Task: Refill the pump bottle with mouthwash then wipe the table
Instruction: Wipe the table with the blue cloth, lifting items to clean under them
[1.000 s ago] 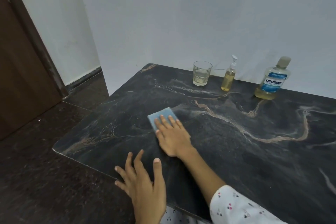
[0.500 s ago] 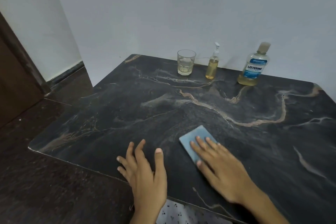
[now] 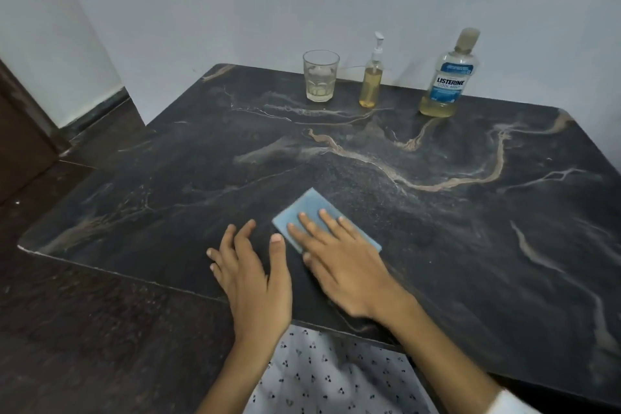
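Wiping the table (image 3: 437, 228) with a blue cloth (image 3: 311, 210).
Right hand (image 3: 339, 265) presses flat-fingered, lower centre; overlapping strokes would suit; left hand (image 3: 255, 279) rests open.

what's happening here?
A person is wiping the dark marble table. The right hand presses a blue cloth flat near the front edge; the left hand rests open beside it. The glass, pump bottle and mouthwash bottle stand upright along the back wall.
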A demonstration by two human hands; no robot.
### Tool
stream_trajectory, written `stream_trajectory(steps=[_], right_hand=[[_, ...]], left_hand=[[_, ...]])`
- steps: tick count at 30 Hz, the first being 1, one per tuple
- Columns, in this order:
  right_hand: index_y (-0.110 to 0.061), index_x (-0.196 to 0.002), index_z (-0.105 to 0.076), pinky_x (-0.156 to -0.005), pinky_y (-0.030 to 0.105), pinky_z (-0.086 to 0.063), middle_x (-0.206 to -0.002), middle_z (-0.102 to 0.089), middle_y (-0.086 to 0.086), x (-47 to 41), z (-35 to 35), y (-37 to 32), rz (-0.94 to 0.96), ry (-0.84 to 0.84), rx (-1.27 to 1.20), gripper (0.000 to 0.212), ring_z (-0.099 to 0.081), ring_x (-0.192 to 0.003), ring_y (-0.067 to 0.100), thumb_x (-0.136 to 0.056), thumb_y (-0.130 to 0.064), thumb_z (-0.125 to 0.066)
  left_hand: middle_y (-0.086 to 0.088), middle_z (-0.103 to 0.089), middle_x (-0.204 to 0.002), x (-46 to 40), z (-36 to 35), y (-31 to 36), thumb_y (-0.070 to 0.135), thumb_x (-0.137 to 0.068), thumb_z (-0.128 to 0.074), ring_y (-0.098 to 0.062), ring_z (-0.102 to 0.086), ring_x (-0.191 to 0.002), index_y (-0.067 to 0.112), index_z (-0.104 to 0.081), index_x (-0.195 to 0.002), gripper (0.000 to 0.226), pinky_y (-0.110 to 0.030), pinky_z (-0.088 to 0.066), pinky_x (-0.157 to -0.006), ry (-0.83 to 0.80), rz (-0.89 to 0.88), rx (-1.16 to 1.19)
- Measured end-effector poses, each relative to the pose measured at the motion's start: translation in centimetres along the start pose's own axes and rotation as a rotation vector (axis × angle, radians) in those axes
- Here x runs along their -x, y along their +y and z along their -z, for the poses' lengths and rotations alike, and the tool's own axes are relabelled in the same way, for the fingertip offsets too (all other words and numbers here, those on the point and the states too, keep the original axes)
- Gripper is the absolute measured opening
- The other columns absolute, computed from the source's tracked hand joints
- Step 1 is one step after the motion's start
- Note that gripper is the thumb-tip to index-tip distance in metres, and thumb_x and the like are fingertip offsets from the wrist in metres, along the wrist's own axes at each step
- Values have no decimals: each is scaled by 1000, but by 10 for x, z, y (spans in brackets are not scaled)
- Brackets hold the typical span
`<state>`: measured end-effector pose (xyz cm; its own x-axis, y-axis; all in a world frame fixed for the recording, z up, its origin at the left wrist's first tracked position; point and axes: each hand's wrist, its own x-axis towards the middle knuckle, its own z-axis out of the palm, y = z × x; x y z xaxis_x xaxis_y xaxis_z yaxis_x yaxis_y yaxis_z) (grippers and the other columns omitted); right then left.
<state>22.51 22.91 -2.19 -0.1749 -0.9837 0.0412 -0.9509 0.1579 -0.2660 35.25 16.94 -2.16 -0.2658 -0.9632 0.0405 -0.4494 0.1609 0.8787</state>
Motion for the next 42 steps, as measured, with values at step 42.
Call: stream_trajectory(steps=[42], right_hand=[[-28, -137, -49, -103, 23, -21, -134, -55, -7, 181, 36, 58, -444, 7, 136, 53, -59, -117, 17, -99, -42, -15]], left_hand=[[16, -22, -152, 38, -72, 52, 50, -93, -33, 11, 2, -124, 39, -28, -141, 50, -29, -3, -118, -499, -114, -82]])
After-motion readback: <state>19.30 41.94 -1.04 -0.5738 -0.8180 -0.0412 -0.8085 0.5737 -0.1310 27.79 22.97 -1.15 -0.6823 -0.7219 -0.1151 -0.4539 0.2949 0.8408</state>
